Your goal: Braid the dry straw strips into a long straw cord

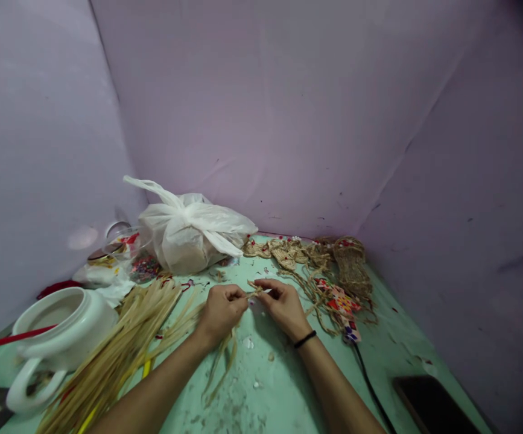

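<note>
My left hand and my right hand meet over the green table, both with fingers pinched on thin straw strands stretched between them. Loose ends of the strands trail down under my left hand toward me. My right wrist wears a black band. A large bundle of pale straw lies just left of my left forearm.
A tied white plastic bag sits at the back. A white pot with a red stick stands at left, near bead containers. Woven straw pieces lie at back right. A black cable and dark phone lie at right.
</note>
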### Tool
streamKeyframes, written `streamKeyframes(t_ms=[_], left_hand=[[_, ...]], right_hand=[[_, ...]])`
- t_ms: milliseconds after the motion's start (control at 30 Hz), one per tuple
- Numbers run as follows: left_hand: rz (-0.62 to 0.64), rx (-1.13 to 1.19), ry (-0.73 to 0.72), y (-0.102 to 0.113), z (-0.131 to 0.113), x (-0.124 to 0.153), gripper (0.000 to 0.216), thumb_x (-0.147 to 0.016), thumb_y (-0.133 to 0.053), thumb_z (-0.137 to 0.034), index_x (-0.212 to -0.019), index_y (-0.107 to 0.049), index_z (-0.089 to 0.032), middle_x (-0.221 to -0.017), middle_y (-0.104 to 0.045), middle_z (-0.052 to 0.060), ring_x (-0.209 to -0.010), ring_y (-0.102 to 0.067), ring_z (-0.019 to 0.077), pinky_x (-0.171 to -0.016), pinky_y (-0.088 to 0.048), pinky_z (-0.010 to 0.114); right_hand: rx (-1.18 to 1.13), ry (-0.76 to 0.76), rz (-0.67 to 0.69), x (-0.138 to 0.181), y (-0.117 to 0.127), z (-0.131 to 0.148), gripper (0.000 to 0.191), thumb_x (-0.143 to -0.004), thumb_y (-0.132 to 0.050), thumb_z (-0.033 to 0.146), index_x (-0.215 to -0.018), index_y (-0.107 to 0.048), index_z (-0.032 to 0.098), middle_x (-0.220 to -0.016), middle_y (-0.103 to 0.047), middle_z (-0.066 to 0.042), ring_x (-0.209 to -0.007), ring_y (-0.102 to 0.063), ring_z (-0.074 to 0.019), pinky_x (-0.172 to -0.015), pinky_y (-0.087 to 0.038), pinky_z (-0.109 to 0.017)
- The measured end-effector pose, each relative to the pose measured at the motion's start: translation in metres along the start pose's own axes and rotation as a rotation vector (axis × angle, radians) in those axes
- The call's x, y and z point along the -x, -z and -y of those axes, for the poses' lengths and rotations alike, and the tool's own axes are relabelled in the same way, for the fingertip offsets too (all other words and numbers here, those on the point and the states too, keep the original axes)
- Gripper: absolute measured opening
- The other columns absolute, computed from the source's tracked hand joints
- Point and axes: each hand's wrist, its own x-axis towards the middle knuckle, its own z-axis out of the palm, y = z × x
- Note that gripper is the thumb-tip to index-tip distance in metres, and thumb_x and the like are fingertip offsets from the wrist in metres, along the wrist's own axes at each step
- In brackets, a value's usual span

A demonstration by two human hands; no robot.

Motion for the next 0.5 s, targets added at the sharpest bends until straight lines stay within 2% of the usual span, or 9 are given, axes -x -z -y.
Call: streamKeyframes(t_ms=[100, 233, 333, 400, 500], left_hand=[[0.088, 0.043, -0.062, -0.004, -0.005, 0.006, 0.014, -0.059, -0.043, -0.018, -0.049, -0.051, -0.013, -0.047, -0.041, -0.004, -0.050, -0.036, 0.0076, -0.048, -0.028, 0.019], [0.123, -0.012, -0.129, -0.011, -0.007, 0.011, 0.013, -0.058, -0.040, -0.015, -0.046, -0.045, -0.014, -0.047, -0.035, -0.004, -0.049, -0.033, 0.0065, -0.047, -0.026, 0.019], [0.094, 0.014, -0.100, -0.009, -0.007, 0.010, 0.012, -0.058, -0.041, -0.016, -0.049, -0.048, -0.014, -0.047, -0.037, -0.004, -0.050, -0.034, 0.0070, -0.047, -0.026, 0.019], [0.038, 0.041, -0.061, -0.005, -0.007, 0.006, 0.014, -0.059, -0.042, -0.019, -0.050, -0.051, -0.014, -0.048, -0.039, -0.004, -0.050, -0.035, 0.0077, -0.048, -0.027, 0.019], [-0.029, 0.025, -0.018, 0.000, -0.005, 0.002, 0.016, -0.060, -0.043, -0.022, -0.049, -0.050, -0.014, -0.046, -0.040, -0.004, -0.049, -0.035, 0.0080, -0.048, -0.027, 0.019]], right_hand=[[0.042, 0.002, -0.065, 0.000, -0.004, -0.001, 0.027, -0.067, -0.054, 0.026, -0.089, -0.067, 0.018, -0.069, -0.064, -0.004, -0.053, -0.050, -0.0124, -0.053, -0.040, -0.025], [0.101, -0.040, -0.111, 0.001, -0.008, -0.003, 0.029, -0.067, -0.054, 0.032, -0.088, -0.066, 0.017, -0.062, -0.062, -0.003, -0.055, -0.051, -0.0149, -0.055, -0.040, -0.026], [0.027, -0.020, 0.011, 0.002, -0.007, -0.003, 0.025, -0.066, -0.053, 0.025, -0.086, -0.065, 0.016, -0.074, -0.063, -0.005, -0.067, -0.054, -0.0157, -0.061, -0.041, -0.026], [-0.104, -0.036, 0.119, 0.002, -0.004, -0.001, 0.031, -0.063, -0.055, 0.022, -0.094, -0.061, 0.017, -0.085, -0.062, -0.005, -0.071, -0.054, -0.0147, -0.061, -0.041, -0.024], [-0.300, -0.105, 0.135, 0.002, -0.004, 0.001, 0.034, -0.062, -0.055, 0.023, -0.096, -0.056, 0.018, -0.088, -0.059, -0.004, -0.065, -0.051, -0.0112, -0.054, -0.039, -0.021]])
